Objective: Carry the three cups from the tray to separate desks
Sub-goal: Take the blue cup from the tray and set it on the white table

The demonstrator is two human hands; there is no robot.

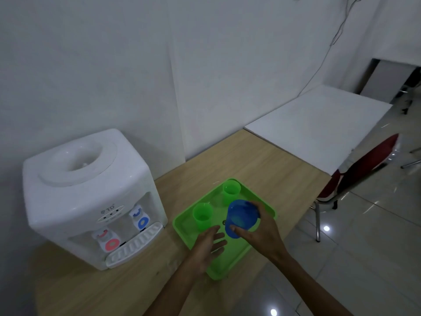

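Note:
A green tray point(230, 261) lies on the wooden table. Two green cups stand upright in it, one at the far end point(230, 192) and one at the left point(202, 215). My right hand point(262, 233) is wrapped around a blue cup point(241, 217), thumb on its near side and fingers on its far side; I cannot tell whether the cup still touches the tray. My left hand point(208, 248) hovers over the tray's near left part with fingers spread, holding nothing.
A white water dispenser point(88, 195) stands on the wooden table point(262, 165) left of the tray. A white desk point(319, 128) adjoins at the far right along the wall. A red chair point(364, 165) stands on the tiled floor to the right.

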